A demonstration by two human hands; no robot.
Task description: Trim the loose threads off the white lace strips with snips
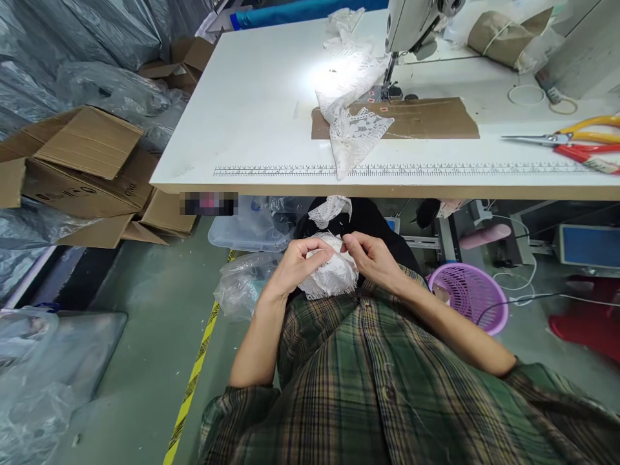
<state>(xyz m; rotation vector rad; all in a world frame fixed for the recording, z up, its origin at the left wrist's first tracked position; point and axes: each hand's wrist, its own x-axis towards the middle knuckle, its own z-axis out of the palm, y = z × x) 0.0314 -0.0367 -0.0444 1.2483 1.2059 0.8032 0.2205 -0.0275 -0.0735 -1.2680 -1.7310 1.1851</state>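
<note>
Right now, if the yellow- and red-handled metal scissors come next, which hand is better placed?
Probably the right hand: the scissors lie toward the right end of the white tabletop, on its side. The left hand is farther away. Both hands are busy with white lace fabric.

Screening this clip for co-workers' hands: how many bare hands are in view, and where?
2. The left hand is at the left of the bunched white lace fabric; the right hand is at its upper right. No other hand shows.
</note>
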